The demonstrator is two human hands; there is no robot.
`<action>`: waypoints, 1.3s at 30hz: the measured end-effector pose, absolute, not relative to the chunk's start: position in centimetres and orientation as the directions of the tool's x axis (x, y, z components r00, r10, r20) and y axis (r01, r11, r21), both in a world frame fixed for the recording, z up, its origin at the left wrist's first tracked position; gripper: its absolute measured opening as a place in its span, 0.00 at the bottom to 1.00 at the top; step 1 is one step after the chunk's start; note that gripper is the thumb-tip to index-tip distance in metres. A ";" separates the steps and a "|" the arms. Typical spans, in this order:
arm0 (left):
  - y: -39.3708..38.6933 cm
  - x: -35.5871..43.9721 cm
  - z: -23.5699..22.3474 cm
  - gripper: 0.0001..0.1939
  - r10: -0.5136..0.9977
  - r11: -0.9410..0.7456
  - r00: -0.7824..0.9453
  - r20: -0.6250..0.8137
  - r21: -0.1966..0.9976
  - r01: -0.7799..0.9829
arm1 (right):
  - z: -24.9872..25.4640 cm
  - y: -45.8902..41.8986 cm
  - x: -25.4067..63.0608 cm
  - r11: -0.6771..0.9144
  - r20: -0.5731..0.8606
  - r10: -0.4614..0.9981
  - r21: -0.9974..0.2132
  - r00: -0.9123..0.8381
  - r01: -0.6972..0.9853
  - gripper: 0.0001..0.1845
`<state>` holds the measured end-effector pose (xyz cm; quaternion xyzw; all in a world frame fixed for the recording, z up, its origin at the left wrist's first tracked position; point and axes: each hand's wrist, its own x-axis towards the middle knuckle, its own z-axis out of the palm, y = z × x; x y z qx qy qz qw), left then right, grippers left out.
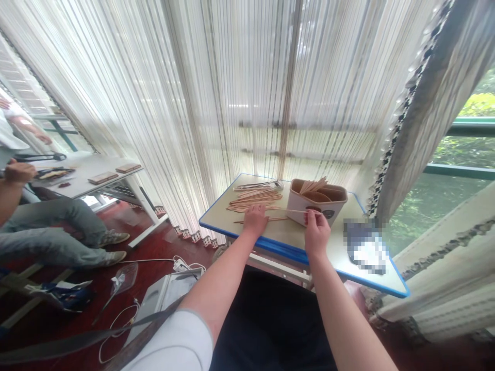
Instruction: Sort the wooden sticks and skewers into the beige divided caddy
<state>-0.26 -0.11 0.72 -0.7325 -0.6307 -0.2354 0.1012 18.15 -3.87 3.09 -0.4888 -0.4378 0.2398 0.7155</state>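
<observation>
A: What did the container on the blue-edged counter hold?

B: A bunch of thin, wood-coloured sticks, leaning together with their ends showing above the brown rim. The pale container, dark oval marks on its front, stood upright right of the counter's middle.

A: And the loose ones?

B: A pile of sticks lay to the container's left, mostly side by side. A long, pale packet with a silvery end rested just behind them.

A: How was the right hand set?

B: The right hand was pinched narrow, thumb and fingertips on the right-hand end of a single stick in front of the container. That stick stretched leftward to the other hand.

A: And the left?

B: The left hand lay palm down at the near side of the pile, fingers over the sticks there. I could not tell whether those fingers were closed on any of them.

A: What occupied the counter's right end?

B: A dark-and-white item, obscured by pixelation, lay near the edge, well apart from the pile.
</observation>
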 end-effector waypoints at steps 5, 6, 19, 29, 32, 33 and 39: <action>-0.4 0.4 1.4 0.26 0.860 -0.196 0.093 0.502 0.157 0.968 | 10.2 -6.1 21.6 0.606 0.644 0.550 -0.746 0.532 0.276 0.17; -0.4 0.6 1.5 0.25 0.852 -0.217 0.109 0.512 0.156 0.964 | 11.6 -6.4 22.5 0.627 0.676 0.503 -0.714 0.538 0.312 0.16; 0.6 1.2 1.5 0.11 0.898 -0.372 0.330 0.291 0.101 0.923 | 14.8 -4.9 27.9 0.400 0.874 0.302 -0.479 0.382 0.781 0.14; 3.9 3.4 2.2 0.14 0.905 -0.344 0.313 0.289 0.059 0.937 | 14.6 -3.1 27.7 0.365 0.857 0.449 -0.434 0.253 0.824 0.16; 4.3 3.6 1.3 0.15 0.862 -0.378 0.297 0.410 0.132 0.916 | 14.3 -1.9 27.4 0.375 0.810 0.559 -0.438 0.178 0.817 0.17; 4.4 3.7 1.1 0.15 0.842 -0.386 0.273 0.466 0.166 0.907 | 14.2 -1.4 27.2 0.364 0.788 0.592 -0.447 0.167 0.817 0.17; 4.9 5.1 4.1 0.16 0.591 -0.474 -0.042 0.805 0.389 0.790 | 13.8 0.8 26.1 0.316 0.659 0.748 -0.465 0.085 0.827 0.15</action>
